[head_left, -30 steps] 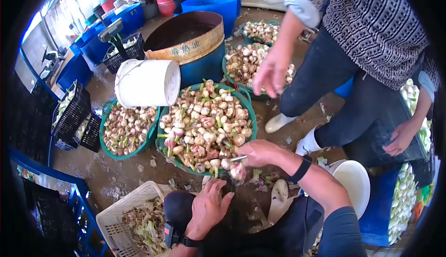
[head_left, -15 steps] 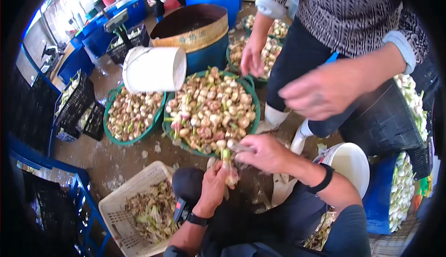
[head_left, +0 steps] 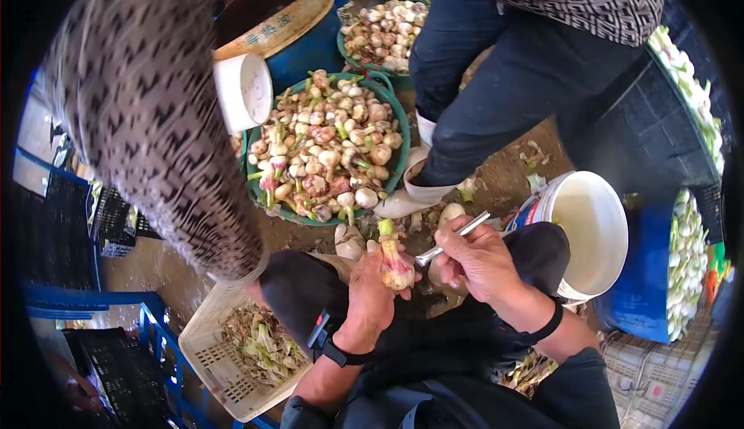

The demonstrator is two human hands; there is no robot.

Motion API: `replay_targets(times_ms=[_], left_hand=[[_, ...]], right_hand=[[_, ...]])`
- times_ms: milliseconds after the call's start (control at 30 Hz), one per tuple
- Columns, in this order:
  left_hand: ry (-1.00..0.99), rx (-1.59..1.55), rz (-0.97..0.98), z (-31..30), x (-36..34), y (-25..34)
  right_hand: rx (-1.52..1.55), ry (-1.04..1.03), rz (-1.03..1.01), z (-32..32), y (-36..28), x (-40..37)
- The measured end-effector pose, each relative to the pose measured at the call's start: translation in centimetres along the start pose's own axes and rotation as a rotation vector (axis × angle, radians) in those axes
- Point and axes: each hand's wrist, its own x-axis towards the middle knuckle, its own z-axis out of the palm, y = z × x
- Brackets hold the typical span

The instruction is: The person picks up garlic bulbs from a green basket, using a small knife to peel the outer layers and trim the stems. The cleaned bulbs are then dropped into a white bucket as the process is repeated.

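My left hand (head_left: 369, 299) is closed around a garlic bulb (head_left: 398, 272), its cut green stem pointing up and its skin streaked pink. To the right, my right hand (head_left: 484, 265) grips a short, shiny metal tool (head_left: 474, 223), the tip of which points toward the bulb with a small gap between them. Just beyond both hands stands a green basket (head_left: 402, 150) heaped with garlic bulbs. By my left knee, a cream plastic crate (head_left: 203, 351) holds loose husks and leaf scraps.
A co-worker's patterned sleeve (head_left: 155, 134) reaches down at left toward the crate, and their boots (head_left: 415, 196) stand beside the basket. At right are a white bucket (head_left: 612, 235) and a blue tub (head_left: 639, 289) of trimmed garlic. Another white bucket (head_left: 246, 92) lies tipped behind.
The co-worker has leaned in, one arm swinging across to the left. My right hand has drawn the metal tool back from the garlic stem to the right. My view has tilted down.
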Motion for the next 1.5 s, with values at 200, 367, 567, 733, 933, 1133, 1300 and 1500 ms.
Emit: replay_targets(times_ms=[200, 367, 567, 733, 933, 1133, 1300, 1500], left_hand=[[0.011, 0.078, -0.012, 2.6, 0.7, -2.6], [0.029, 0.102, -0.006, 3.4, 1.4, -3.7], [0.037, 0.165, 0.057, 4.9, 1.8, -3.9], [0.031, 0.13, 0.067, 6.2, 0.6, -4.4], [0.078, 0.257, 0.368, 6.6, 0.0, -1.1], [0.086, 0.417, 0.39, 8.6, -0.5, -2.0], [0.089, 0.775, 0.561, 8.1, -1.2, -3.9], [-0.121, 0.151, -0.132, 6.0, -0.2, -3.2]], right_hand=[[0.152, 0.041, -0.088, -1.6, 2.4, 0.4], [0.222, 0.057, -0.13, -2.8, 3.3, 0.4], [0.185, 0.003, -0.202, -4.4, 3.7, 0.7], [0.162, 0.039, -0.314, -5.2, 3.0, -0.6], [0.109, 0.247, -0.393, -8.3, 3.0, -1.2], [-0.11, 0.018, -0.406, -7.3, 1.3, -1.4], [-0.213, -0.157, -0.324, -6.8, 2.2, -1.4], [-0.166, -0.092, -0.215, -7.8, 4.2, -0.2]])
